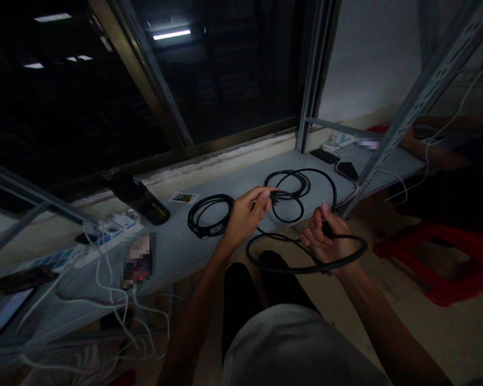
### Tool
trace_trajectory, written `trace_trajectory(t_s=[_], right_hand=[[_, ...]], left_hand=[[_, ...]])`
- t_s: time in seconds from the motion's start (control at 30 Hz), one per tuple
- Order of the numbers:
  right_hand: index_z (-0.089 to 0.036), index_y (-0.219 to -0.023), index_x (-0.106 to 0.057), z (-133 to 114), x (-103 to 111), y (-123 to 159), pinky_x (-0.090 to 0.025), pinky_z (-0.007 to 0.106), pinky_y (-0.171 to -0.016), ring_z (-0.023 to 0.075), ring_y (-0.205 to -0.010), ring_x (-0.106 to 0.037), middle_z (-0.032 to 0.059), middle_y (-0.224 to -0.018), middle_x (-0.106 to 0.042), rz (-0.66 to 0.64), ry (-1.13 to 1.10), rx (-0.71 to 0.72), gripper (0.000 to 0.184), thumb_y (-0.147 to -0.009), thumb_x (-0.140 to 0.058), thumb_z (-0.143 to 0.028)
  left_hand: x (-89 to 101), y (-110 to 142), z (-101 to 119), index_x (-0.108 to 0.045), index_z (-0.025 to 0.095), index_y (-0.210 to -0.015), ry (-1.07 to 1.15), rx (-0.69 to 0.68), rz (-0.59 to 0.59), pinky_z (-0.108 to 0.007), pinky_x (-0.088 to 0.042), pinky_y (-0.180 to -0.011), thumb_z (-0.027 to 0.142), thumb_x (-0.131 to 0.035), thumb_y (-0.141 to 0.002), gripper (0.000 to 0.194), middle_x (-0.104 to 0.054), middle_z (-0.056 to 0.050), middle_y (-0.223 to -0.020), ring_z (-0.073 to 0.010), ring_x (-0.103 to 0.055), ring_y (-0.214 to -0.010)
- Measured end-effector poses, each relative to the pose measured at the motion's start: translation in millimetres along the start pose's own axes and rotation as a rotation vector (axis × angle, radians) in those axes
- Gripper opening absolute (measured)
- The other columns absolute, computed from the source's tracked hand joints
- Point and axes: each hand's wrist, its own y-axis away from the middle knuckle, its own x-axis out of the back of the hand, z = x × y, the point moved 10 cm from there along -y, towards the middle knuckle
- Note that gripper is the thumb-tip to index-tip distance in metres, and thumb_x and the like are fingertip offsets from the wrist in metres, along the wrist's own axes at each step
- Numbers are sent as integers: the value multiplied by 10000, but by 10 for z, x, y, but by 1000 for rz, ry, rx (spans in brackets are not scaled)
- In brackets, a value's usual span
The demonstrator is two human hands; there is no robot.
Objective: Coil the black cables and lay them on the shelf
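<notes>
Grey shelf (179,244), black cable (306,271) in both hands (245,212) (333,238)

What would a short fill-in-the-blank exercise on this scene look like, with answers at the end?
The left hand and right hand hold a cable coloured ____.
The coil on the table lies nearer the ____ hand.
The stool is coloured ____.
Missing words: black; left; red.
</notes>
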Motion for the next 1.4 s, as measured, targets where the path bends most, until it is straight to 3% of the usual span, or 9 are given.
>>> trace_trajectory(t_s=[0.2, 0.3, 0.4, 0.63, 0.8, 0.9, 1.07, 1.23, 1.4], right_hand=[[-230, -823, -612, 65, 58, 6, -440, 218, -531, 86, -502, -223, -104, -576, -236, 54, -110, -11, 555, -1001, -1004, -580], [-232, -859, -585, 132, 41, 31, -543, 224, -627, 94, -556, -307, -93, -644, -291, 69, -189, -33, 543, -1007, -1014, -531], [-227, -873, -573, 169, 41, 22, -598, 233, -702, 91, -593, -371, -89, -684, -336, 92, -256, -36, 527, -1013, -1019, -470], [-227, -792, -389, 104, 130, -85, -478, 193, -543, 82, -567, -364, -86, -670, -322, 158, -404, 15, 651, -1041, -983, -326], [-235, -821, -366, -7, 218, -88, -479, 187, -538, 91, -563, -377, -81, -679, -316, 191, -427, 55, 602, -1130, -877, -309], [-236, -826, -377, -1, 248, -71, -475, 187, -529, 92, -560, -367, -79, -689, -323, 223, -432, 71, 581, -1152, -850, -324], [-231, -830, -395, 62, 215, -50, -467, 179, -538, 98, -581, -339, -75, -714, -300, 223, -396, 85, 581, -1151, -858, -371], [-227, -820, -411, 115, 197, -8, -457, 167, -544, 100, -609, -309, -73, -746, -267, 202, -286, 78, 637, -1085, -940, -464], [-228, -818, -485, 259, 241, 54, -448, 179, -517, 99, -612, -284, -77, -750, -273, 179, -144, 22, 658, -990, -1010, -585]], left_hand=[[292, 84, -159, -820, 185, -1166, 434, 125, 404, -158, -221, -447, 529, -977, -1035, 400, -592, 17, -873, -45, -312, -557], [395, 167, -260, -813, 186, -1221, 529, 143, 573, -151, -259, -468, 400, -954, -1062, 302, -647, -6, -942, -54, -419, -617], [328, 319, -419, -782, 210, -1355, 581, 162, 659, -156, -456, -614, 386, -913, -1082, 350, -758, -53, -1112, -90, -629, -779], [-249, 846, -834, -800, 180, -1343, 570, 220, 473, -301, -622, -829, 627, -967, -1003, 585, -807, -92, -1077, -208, -769, -955], [-172, 1043, -953, -818, 148, -1217, 385, 275, 384, -384, -677, -952, 763, -846, -1059, 636, -831, -122, -1016, -261, -821, -990], [-126, 1132, -1015, -759, 179, -1399, 308, 326, 320, -395, -701, -942, 764, -837, -1069, 676, -835, -121, -1077, -265, -834, -1003], [101, 1314, -806, -575, 293, -1716, -15, 101, 434, -380, -717, -966, 735, -807, -1106, 788, -760, -157, -1441, -243, -820, -1118], [243, 1264, -565, -845, 219, -1176, -365, -45, 425, -408, -690, -1105, 629, -774, -1159, 416, -695, -160, -1446, -284, -764, -1339], [407, 1023, 31, -832, 221, -1114, -550, -277, 538, -514, -532, -1360, 532, -751, -1194, 331, -683, -152, -1537, -291, -659, -1524]])
